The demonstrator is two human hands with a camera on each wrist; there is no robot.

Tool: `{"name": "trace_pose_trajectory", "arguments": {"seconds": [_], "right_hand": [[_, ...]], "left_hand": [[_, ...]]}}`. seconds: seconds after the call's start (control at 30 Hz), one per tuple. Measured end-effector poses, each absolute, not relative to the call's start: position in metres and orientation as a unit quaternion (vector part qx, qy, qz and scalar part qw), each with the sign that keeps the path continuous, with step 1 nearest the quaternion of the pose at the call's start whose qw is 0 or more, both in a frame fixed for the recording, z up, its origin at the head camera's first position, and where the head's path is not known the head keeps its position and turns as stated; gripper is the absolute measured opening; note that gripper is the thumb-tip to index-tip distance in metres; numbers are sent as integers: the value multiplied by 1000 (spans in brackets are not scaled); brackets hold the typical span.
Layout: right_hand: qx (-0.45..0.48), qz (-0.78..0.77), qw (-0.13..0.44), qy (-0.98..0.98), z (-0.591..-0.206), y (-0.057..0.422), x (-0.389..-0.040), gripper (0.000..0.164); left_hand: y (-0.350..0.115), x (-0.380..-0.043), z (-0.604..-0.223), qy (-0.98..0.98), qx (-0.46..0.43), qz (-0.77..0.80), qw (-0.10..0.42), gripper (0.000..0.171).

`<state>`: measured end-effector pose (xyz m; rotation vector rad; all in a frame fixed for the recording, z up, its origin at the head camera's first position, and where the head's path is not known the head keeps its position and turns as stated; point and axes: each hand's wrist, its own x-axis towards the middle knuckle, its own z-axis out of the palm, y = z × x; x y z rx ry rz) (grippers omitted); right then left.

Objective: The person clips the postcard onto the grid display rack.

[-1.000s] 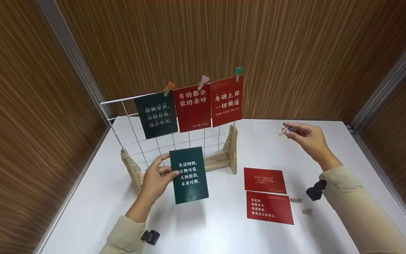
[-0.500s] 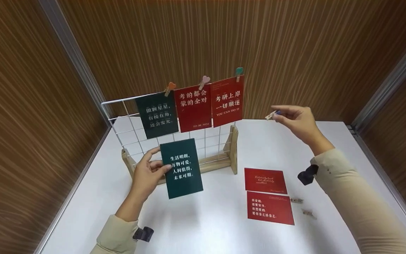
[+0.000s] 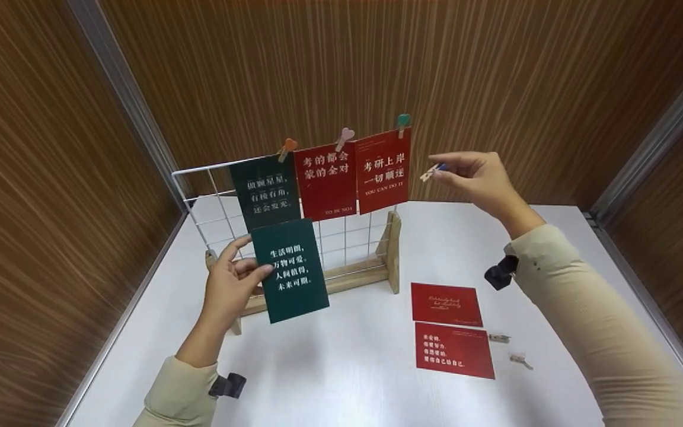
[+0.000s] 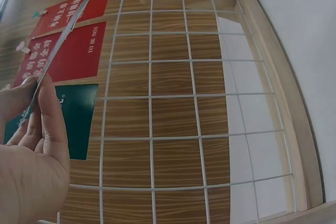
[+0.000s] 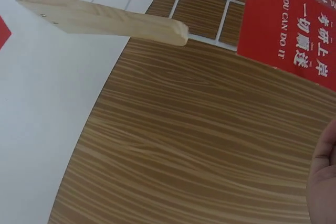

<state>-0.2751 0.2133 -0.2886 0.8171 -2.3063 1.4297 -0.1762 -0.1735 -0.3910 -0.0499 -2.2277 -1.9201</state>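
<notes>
My left hand pinches a dark green card with white writing by its left edge, in front of the white wire grid. In the left wrist view that card shows edge-on between thumb and fingers. My right hand pinches a small wooden clothespin with a blue end, raised to the right of the grid. Along the grid's top hang a green card and two red cards, held by clothespins with orange, pink and teal hearts.
Wooden feet hold the grid up on the white table. Two more red cards lie flat at the right front, with two small clothespins beside them. Wood-grain panels rise behind and at both sides.
My left hand has carried the green card up and left, so its top now overlaps the hanging green card. My right hand has moved up and left with the clothespin.
</notes>
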Motion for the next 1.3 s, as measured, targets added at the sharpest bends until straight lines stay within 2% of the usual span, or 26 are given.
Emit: {"name": "trace_pose_trajectory", "arguments": {"seconds": [0.53, 1.03, 1.3], "right_hand": [[324, 503, 113, -794, -263, 167, -275, 25], [374, 452, 104, -803, -243, 119, -266, 22], [393, 445, 90, -800, -259, 103, -291, 24]], "left_hand": [[-195, -177, -363, -773, -4, -620, 135, 63], [-214, -176, -343, -776, -6, -602, 189, 62], [-220, -177, -335, -774, -15, -596, 212, 60]]}}
